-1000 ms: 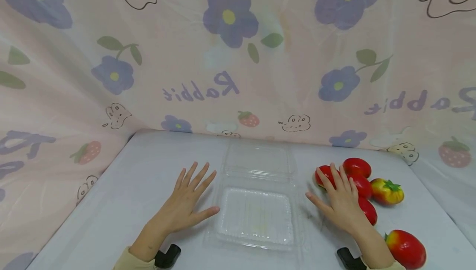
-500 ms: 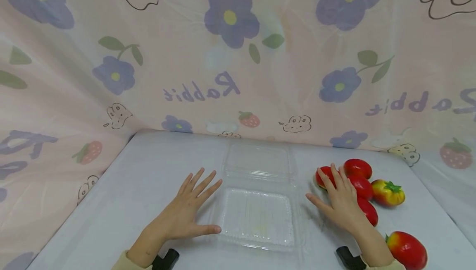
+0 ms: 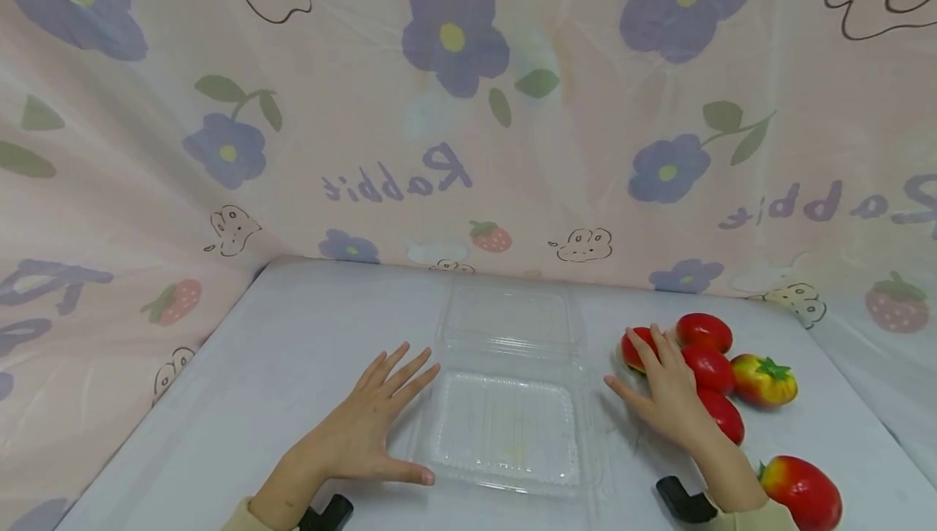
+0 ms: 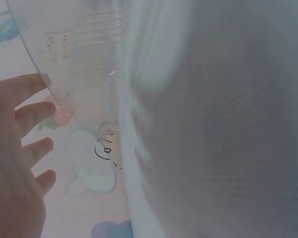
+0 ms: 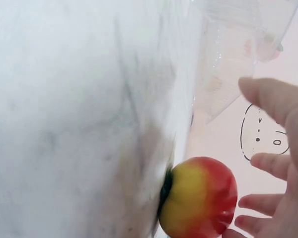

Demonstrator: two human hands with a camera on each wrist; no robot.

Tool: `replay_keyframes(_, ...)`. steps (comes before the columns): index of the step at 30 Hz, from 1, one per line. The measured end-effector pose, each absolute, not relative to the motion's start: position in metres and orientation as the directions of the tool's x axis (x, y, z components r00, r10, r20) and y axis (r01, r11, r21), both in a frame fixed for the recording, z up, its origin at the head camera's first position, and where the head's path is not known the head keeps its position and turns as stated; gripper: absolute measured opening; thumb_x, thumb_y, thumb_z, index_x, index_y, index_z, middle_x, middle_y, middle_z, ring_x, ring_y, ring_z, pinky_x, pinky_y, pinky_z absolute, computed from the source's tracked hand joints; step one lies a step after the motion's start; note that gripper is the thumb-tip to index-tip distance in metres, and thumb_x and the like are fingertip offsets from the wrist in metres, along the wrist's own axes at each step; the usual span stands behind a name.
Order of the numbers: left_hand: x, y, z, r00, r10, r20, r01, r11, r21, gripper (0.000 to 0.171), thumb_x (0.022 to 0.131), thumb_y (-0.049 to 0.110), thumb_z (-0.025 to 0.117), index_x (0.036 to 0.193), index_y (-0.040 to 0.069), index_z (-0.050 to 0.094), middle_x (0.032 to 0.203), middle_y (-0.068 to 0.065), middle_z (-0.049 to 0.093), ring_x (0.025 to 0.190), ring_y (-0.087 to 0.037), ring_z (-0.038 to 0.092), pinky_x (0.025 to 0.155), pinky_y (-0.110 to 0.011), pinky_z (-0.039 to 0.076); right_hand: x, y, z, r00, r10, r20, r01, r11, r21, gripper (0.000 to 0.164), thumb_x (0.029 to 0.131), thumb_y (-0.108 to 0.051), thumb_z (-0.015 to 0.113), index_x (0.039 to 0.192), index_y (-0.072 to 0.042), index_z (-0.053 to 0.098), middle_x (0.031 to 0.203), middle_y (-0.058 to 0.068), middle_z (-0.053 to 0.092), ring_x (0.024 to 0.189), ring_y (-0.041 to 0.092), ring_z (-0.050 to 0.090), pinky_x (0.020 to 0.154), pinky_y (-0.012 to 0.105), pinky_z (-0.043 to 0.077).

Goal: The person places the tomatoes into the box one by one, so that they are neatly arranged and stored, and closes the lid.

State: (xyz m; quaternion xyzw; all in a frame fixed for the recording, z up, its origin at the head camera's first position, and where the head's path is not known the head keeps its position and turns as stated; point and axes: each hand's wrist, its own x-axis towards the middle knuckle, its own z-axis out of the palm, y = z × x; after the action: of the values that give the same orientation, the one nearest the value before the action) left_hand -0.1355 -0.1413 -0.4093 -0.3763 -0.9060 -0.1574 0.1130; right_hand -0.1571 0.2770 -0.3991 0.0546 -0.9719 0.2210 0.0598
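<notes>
In the head view my left hand point(image 3: 359, 433) hovers with fingers spread beside the left edge of a clear plastic clamshell box point(image 3: 505, 425), holding nothing. Its lid point(image 3: 508, 315) lies folded back, away from me. To the box's right, my right hand point(image 3: 677, 401) reaches over a glossy red fruit point(image 3: 631, 357), fingers spread and slightly bent, the fingertips overlapping it. In the right wrist view a red-and-yellow fruit point(image 5: 198, 198) with a green leafy top sits close by the fingertips point(image 5: 248, 203), not gripped. The left wrist view shows my left fingers near the clear plastic.
More red fruits point(image 3: 704, 332) cluster behind and beside my right hand, along with a yellow-and-red one point(image 3: 764, 379) showing its green crown. Another fruit point(image 3: 801, 490) lies beside my right forearm. A printed curtain point(image 3: 512, 149) hangs behind the white table point(image 3: 293, 336).
My left hand has lowered slightly toward me and to the right, its thumb nearer the box's front corner. My right hand has barely moved, its fingers bending a little more over the fruit.
</notes>
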Motion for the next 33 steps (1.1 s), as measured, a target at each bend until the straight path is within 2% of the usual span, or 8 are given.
replay_keyframes(18,-0.134,-0.136,-0.411,-0.719,0.628,0.297,0.694,0.674,0.253,0.112,0.068,0.084,0.054,0.154,0.022,0.019,0.161,0.002,0.015,0.149,-0.028,0.011,0.117,-0.027,-0.016,-0.170,0.285,-0.403,-0.986,-0.085,0.145,-0.136,0.910,-0.391,0.076,0.077,-0.015,0.076,0.143,-0.004,0.038,0.148,0.036,0.020,0.134,0.057,0.015,0.095,0.081,0.017)
replay_keyframes(27,-0.133,-0.134,-0.413,-0.718,0.628,0.302,0.695,0.668,0.264,0.111,0.069,0.084,0.055,0.154,0.022,0.020,0.161,0.001,0.016,0.148,-0.029,0.014,0.117,-0.025,-0.015,-0.173,0.286,-0.401,-0.983,-0.054,0.175,-0.109,0.940,-0.322,0.072,0.074,-0.001,0.074,0.140,-0.003,0.043,0.145,0.037,0.026,0.129,0.056,0.024,0.094,0.080,0.023)
replay_keyframes(33,-0.133,-0.133,-0.412,-0.721,0.626,0.297,0.692,0.671,0.265,0.111,0.069,0.084,0.054,0.154,0.022,0.019,0.161,0.002,0.015,0.148,-0.027,0.013,0.118,-0.027,-0.012,-0.175,0.288,-0.403,-0.977,-0.044,0.208,-0.107,0.947,-0.301,0.068,0.073,0.002,0.074,0.136,-0.003,0.049,0.142,0.035,0.033,0.125,0.055,0.030,0.092,0.079,0.028)
